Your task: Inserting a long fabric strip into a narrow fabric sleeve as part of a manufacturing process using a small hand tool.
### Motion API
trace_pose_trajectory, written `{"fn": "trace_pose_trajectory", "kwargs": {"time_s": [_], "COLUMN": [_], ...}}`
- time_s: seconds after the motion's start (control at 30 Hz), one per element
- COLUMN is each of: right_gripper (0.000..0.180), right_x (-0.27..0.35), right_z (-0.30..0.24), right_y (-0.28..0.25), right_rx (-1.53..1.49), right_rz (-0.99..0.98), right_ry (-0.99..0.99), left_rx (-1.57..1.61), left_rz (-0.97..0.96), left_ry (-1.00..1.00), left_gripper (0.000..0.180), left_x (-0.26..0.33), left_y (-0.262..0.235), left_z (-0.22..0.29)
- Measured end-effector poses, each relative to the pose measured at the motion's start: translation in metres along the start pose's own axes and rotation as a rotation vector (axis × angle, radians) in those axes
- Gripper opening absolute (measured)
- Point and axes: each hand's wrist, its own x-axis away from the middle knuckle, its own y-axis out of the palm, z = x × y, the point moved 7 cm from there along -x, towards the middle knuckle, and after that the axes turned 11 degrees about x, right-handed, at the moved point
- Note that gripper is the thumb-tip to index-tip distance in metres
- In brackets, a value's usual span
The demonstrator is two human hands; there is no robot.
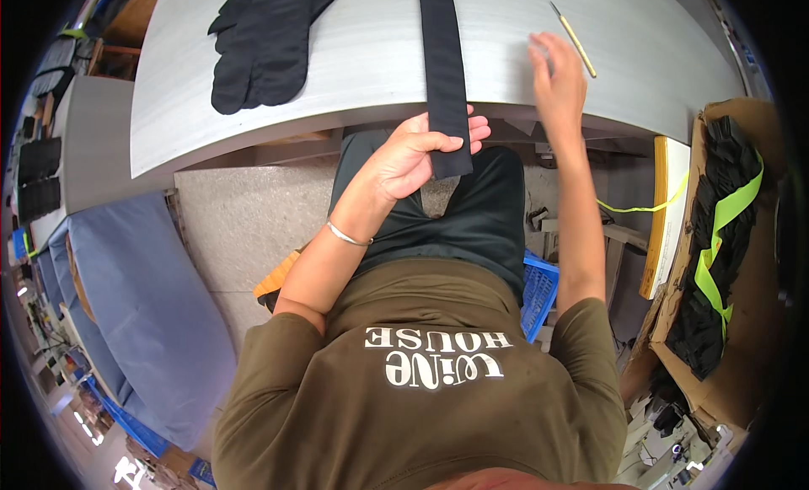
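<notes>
Black strip (444, 69) pinched in left hand (411, 157); right hand (560, 85) half-open, empty; white-lettered shirt (421, 427).

The table (379, 56) bears black cloth (265, 50), a strip (443, 60) and a yellow tool (575, 41).

A long, flat black fabric strip (443, 56) is running down from the frame's top centre, lying nearly straight across the pale desk (371, 56), its squared end extending beyond the lower edge.
</notes>
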Motion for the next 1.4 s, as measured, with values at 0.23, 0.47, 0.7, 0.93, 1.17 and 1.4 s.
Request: {"fn": "trace_pose_trajectory", "kwargs": {"time_s": [0.23,0.47,0.7,0.93,1.17,1.4], "right_gripper": [0.014,0.024,0.023,0.029,0.030,0.033], "right_x": [0.069,0.092,0.088,0.127,0.131,0.094], "right_z": [-0.094,-0.115,-0.075,-0.094,-0.101,-0.086], "right_y": [-0.059,-0.064,-0.042,0.023,0.035,0.034], "right_rx": [-0.338,-0.274,-0.446,-1.225,-1.358,-1.392], "right_rz": [-0.109,-0.108,-0.149,-0.812,-0.892,-0.780], "right_ry": [0.008,-0.125,0.334,0.980,1.066,0.984], "left_rx": [0.263,0.225,-0.079,-0.368,-0.495,-0.578], "left_rz": [-0.023,0.004,0.057,0.191,0.143,0.130], "left_ry": [-0.029,-0.010,-0.044,-0.063,-0.092,-0.215], "left_gripper": [0.056,0.035,0.034,0.028,0.027,0.029], "left_x": [-0.008,-0.004,0.017,0.018,0.039,0.079], "left_y": [0.003,0.003,0.004,-0.008,-0.019,-0.024], "left_z": [-0.005,-0.010,-0.025,-0.034,-0.035,-0.039]}}
